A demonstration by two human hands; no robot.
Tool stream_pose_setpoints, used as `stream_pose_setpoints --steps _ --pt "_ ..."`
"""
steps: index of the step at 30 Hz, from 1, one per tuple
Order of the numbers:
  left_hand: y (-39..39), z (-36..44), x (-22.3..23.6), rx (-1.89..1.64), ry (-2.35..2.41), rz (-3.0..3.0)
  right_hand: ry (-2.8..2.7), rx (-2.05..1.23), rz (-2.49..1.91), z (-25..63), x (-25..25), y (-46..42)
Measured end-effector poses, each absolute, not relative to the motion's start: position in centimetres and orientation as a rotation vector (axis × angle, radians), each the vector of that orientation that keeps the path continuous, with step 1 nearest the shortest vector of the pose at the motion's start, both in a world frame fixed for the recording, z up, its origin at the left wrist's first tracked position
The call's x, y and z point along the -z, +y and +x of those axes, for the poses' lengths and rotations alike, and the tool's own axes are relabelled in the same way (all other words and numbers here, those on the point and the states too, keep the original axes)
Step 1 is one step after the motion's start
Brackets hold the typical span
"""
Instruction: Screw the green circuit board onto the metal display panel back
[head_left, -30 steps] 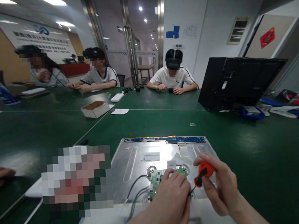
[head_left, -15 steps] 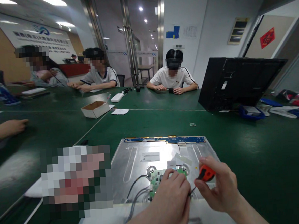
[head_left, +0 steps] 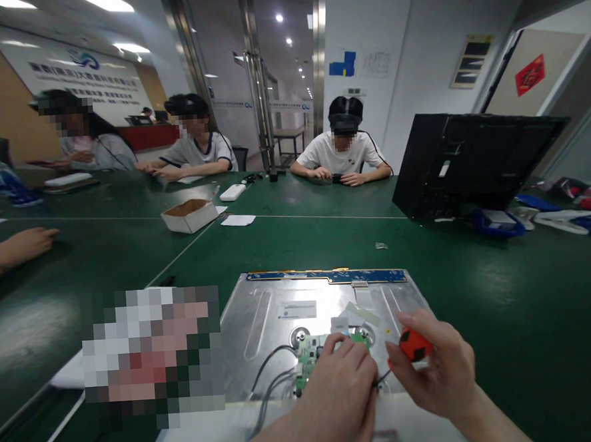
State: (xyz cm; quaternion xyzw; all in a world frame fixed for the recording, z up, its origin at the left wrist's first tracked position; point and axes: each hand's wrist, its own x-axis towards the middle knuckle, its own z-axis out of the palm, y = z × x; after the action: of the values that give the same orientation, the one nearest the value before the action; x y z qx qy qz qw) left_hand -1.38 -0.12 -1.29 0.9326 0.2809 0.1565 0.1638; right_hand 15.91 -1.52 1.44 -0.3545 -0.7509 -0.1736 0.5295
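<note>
A metal display panel [head_left: 262, 330] lies back side up in front of me, with a green circuit board [head_left: 308, 353] mounted on it. Over the board rests my left hand [head_left: 340, 378], its fingers curled and closed; what they grip, if anything, is hidden. My right hand [head_left: 442, 365] holds an orange and black screwdriver [head_left: 416, 347] by its handle. The thin dark shaft slants down left to the edge of my left hand, and its tip is out of sight. Grey cables [head_left: 273, 386] run from the board's left side.
A blue circuit strip [head_left: 323, 276] lines the panel's far edge. On the green table [head_left: 297, 244] are an open white box [head_left: 189, 216], a paper slip [head_left: 238, 220] and a large black monitor [head_left: 477, 163]. Several people sit around, and another person's hand [head_left: 31, 245] lies at left.
My right hand has shifted slightly right, and the screwdriver handle has turned in its fingers. My left hand stays in place over the board.
</note>
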Motion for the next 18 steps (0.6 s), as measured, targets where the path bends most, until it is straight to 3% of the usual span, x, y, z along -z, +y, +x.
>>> stream_pose_setpoints --steps 5,14,18 --pt "-0.18 -1.44 1.38 -0.446 0.801 2.651 -1.782 0.453 -0.858 15.74 -1.75 -1.38" --pt "-0.31 -1.37 1.35 -0.435 0.828 2.645 -1.850 0.105 -0.816 16.22 -1.45 -1.77" --pt "-0.34 -1.41 1.31 -0.452 0.816 2.644 -1.843 0.126 -0.807 16.15 -1.48 -1.72"
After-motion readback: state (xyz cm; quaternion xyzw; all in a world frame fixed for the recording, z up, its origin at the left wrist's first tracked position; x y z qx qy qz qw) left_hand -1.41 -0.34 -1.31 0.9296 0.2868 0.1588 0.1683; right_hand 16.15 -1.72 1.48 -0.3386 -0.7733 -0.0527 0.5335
